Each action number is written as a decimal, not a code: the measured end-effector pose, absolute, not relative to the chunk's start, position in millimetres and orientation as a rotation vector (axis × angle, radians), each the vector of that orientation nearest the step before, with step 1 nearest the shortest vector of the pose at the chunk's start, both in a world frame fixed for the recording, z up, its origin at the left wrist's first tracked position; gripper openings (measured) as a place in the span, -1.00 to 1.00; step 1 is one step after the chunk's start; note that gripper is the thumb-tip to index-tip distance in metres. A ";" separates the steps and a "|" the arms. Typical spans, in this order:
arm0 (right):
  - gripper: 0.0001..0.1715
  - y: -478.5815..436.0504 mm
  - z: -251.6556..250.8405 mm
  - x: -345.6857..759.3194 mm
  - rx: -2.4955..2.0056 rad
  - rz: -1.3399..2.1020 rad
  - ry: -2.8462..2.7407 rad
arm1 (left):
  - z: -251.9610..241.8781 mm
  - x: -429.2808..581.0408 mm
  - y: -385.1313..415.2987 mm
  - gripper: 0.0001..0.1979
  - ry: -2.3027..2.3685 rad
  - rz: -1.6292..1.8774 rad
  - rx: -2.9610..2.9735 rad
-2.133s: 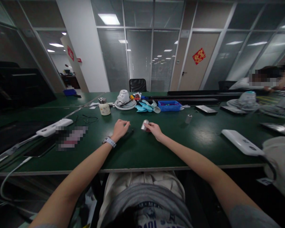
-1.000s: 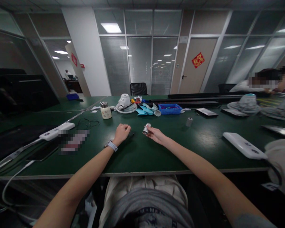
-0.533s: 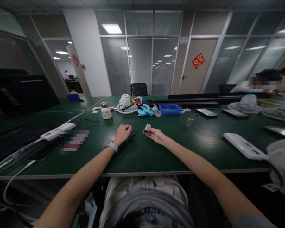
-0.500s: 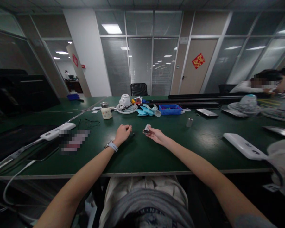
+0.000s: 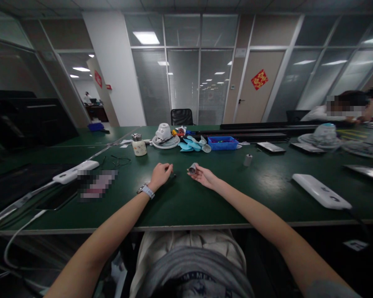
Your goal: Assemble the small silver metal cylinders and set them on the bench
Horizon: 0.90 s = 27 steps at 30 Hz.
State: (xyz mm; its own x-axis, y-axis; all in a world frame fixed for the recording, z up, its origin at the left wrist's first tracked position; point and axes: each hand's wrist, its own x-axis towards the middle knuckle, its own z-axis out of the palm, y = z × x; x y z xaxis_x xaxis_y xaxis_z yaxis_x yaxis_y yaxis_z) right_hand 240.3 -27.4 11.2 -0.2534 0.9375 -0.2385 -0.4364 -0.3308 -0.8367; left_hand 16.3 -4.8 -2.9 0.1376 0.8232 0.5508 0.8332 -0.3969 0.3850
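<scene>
My right hand [image 5: 207,178] holds a small silver metal cylinder [image 5: 192,168] between thumb and fingers. One end of the cylinder faces me and looks dark and hollow inside. To its left, my left hand [image 5: 161,174] is closed, thumb against the fingers, just above the green tabletop. A tiny dark piece [image 5: 174,175] shows by its fingertips; whether it is pinched or lies on the table I cannot tell. A second silver cylinder [image 5: 248,160] stands upright on the table, right of my right hand.
Behind my hands are a cream jar [image 5: 139,147], a white fan part [image 5: 163,133], light-blue fan blades [image 5: 191,144] and a blue tray [image 5: 223,143]. White power strips lie left [image 5: 76,171] and right [image 5: 320,191]. A person [image 5: 332,107] sits at the far right.
My right hand has turned the cylinder so that its hollow end faces me more. A pale shape at the right edge, beside the power strip, has gone from view. My left hand barely moves.
</scene>
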 end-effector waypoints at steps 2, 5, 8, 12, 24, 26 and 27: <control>-0.78 -26.8 10.9 240.5 -0.937 1.765 -0.798 | -2.4 16.5 -4.9 -0.53 -1.724 -1.101 -2.370; -0.76 -25.8 10.1 240.6 -0.937 1.771 -0.802 | -2.0 16.8 -4.7 -0.52 -1.741 -1.078 -2.376; -0.77 -25.0 9.5 240.4 -0.939 1.766 -0.816 | -2.1 16.9 -4.7 -0.52 -1.748 -1.093 -2.379; -0.79 -24.5 8.9 239.9 -0.949 1.750 -0.847 | -2.5 16.6 -4.7 -0.53 -1.756 -1.103 -2.382; -0.83 -19.9 0.7 239.5 -0.946 1.694 -0.962 | 0.8 17.9 -8.1 -0.53 -1.770 -1.061 -2.384; -0.81 -21.6 2.7 239.0 -0.959 1.687 -0.972 | 1.0 17.8 -8.3 -0.53 -1.763 -1.058 -2.385; -0.81 -22.6 3.8 238.8 -0.962 1.685 -0.975 | 0.9 17.7 -8.2 -0.52 -1.761 -1.057 -2.387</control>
State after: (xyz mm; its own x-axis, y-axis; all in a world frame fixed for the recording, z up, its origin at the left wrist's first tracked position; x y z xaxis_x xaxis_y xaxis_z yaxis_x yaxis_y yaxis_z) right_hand 238.8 -22.6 3.8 -0.2575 0.9516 -0.1680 -0.3288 -0.2498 -0.9108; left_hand 17.7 -8.2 0.9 0.1493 0.8504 0.5045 0.8453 -0.3744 0.3810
